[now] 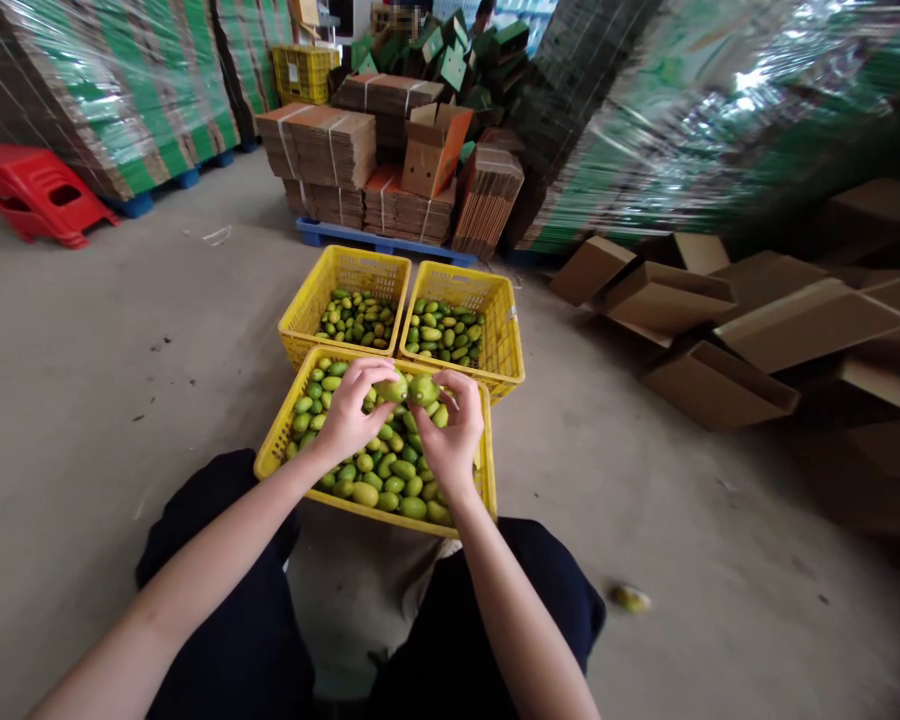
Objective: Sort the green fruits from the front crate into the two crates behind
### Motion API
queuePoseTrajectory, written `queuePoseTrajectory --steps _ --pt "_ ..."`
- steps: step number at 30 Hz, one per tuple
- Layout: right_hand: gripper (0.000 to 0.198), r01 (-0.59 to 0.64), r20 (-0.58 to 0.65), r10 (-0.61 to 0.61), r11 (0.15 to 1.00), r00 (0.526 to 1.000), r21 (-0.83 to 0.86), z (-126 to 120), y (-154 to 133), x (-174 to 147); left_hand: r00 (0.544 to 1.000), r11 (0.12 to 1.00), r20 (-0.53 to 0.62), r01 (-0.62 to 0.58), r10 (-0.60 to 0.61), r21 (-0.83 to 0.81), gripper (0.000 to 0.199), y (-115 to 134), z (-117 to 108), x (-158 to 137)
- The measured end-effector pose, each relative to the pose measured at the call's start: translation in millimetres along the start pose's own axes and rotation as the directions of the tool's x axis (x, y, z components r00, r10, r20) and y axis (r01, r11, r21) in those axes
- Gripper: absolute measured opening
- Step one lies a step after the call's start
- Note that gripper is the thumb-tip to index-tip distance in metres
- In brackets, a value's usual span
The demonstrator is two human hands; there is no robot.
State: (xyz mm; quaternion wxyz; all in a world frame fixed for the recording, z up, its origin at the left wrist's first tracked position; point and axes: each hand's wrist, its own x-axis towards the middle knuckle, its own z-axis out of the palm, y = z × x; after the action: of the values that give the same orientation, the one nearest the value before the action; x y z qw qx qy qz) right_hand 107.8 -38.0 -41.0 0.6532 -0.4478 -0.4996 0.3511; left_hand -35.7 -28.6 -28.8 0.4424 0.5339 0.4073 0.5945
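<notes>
Above the far half of the front crate point(277, 430), the two hands are raised close together, each curled only as far as the fruit it grips. The left hand point(361, 400) pinches the left-hand fruit point(392, 388) between thumb and fingers; that fruit lies on its side, its long axis running roughly across the front crate, one end aimed at the other hand. The right hand point(454, 420) holds the right-hand fruit point(423, 390) the same way, thumb below and fingers above. This one looks rounder, with a small end mark turned toward the wearer, so its long axis seems foreshortened; its exact tilt I cannot tell. The two fruits sit side by side, and whether they touch is unclear.

Below them, green and yellowish loose fruits point(390, 470) fill the front crate, their long axes pointing every which way. Dark-trousered knees flank the front crate on its near side. Just beyond it stand the rear left crate point(298, 346) and the rear right crate point(499, 325), both holding more fruit. To the right of the front crate and nearer the wearer, a blurred single fruit point(630, 598) lies on the floor, lengthwise roughly sideways. Farther beyond the front crate, bundled cardboard point(322, 145) rests on a blue pallet point(382, 240).
</notes>
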Motion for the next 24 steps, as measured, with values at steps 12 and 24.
queuePoseTrajectory --steps 12,24 --pt "0.025 -0.581 0.277 0.512 0.680 0.813 0.447 -5 -4 17 0.831 0.684 0.193 0.543 -0.522 -0.487 0.018 -7 -9 20" --pt "0.020 -0.628 0.327 0.545 0.572 0.772 0.528 4 -4 19 0.781 0.554 0.358 0.618 -0.512 -0.557 0.031 3 -13 22"
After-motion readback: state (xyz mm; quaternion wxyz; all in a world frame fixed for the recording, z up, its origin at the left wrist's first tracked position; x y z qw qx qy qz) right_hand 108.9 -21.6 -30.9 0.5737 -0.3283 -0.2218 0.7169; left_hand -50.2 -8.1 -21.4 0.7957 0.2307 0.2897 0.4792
